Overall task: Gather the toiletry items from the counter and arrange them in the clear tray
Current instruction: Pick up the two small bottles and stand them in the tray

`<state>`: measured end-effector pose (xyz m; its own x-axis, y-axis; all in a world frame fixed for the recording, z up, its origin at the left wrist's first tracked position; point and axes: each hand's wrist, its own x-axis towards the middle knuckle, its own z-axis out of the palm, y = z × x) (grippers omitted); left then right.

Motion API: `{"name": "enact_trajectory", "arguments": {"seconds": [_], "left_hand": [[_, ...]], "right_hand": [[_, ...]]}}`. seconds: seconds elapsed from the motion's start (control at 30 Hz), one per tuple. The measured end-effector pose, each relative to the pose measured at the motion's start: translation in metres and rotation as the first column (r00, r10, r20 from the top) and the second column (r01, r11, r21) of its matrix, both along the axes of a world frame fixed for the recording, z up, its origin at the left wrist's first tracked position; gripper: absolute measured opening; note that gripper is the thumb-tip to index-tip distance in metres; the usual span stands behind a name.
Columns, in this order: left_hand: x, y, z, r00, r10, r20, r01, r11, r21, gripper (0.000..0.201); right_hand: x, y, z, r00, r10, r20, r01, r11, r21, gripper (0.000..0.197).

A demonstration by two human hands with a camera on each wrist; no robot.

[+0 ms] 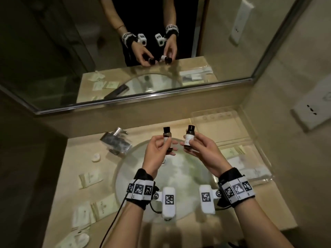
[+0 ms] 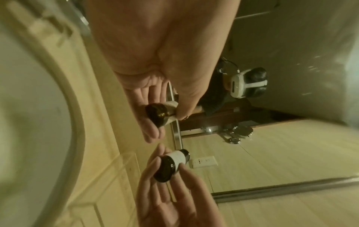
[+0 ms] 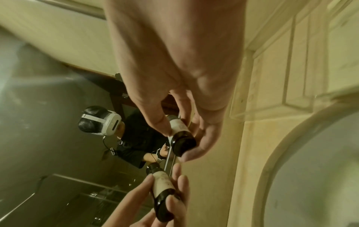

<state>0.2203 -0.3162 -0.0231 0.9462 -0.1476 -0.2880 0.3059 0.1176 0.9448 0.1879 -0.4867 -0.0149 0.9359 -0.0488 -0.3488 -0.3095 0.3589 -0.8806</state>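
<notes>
Two small dark bottles with white labels are held upright over the sink. My left hand (image 1: 165,146) grips the left bottle (image 1: 167,138) between thumb and fingers; in the left wrist view this bottle (image 2: 157,115) lies across my fingers. My right hand (image 1: 188,146) grips the right bottle (image 1: 189,137), whose dark base shows in the right wrist view (image 3: 182,142). The bottles are a short gap apart. The clear tray (image 1: 213,114) stands on the counter to the right and holds a few pale packets (image 1: 232,152).
A round sink basin (image 1: 179,178) fills the counter's middle. Left of it lie several cream sachets (image 1: 90,179), a round white soap (image 1: 96,157) and a silvery wrapped pack (image 1: 116,141). A mirror (image 1: 125,72) runs along the back wall.
</notes>
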Motion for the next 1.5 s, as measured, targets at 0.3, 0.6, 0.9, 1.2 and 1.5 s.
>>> {"name": "enact_trajectory", "arguments": {"seconds": [0.3,0.6,0.9,1.2,1.5], "left_hand": [[-0.016,-0.147,-0.038,0.976,-0.085,-0.202,0.073,0.995,-0.066,0.030],[-0.039,-0.237,-0.083,0.922,-0.116,-0.370,0.138,0.990,0.033,0.036],[-0.047,-0.273,-0.116,0.929,-0.123,-0.349,0.232,0.928,0.292,0.042],[-0.046,-0.290,-0.127,0.931,-0.139,-0.337,0.242,0.927,0.286,0.039],[-0.037,-0.288,-0.133,0.932,-0.133,-0.337,0.229,0.937,0.264,0.042]], "right_hand": [[-0.019,-0.150,-0.033,0.987,-0.094,-0.130,0.047,0.942,-0.331,0.036],[-0.033,-0.236,-0.097,0.956,-0.130,-0.264,-0.185,0.433,-0.882,0.032],[-0.046,-0.252,-0.114,0.920,-0.040,-0.389,-0.384,0.088,-0.919,0.038],[-0.047,-0.254,-0.127,0.932,0.002,-0.362,-0.362,0.008,-0.932,0.038],[-0.048,-0.253,-0.128,0.950,0.056,-0.306,-0.299,-0.109,-0.948,0.040]]}}
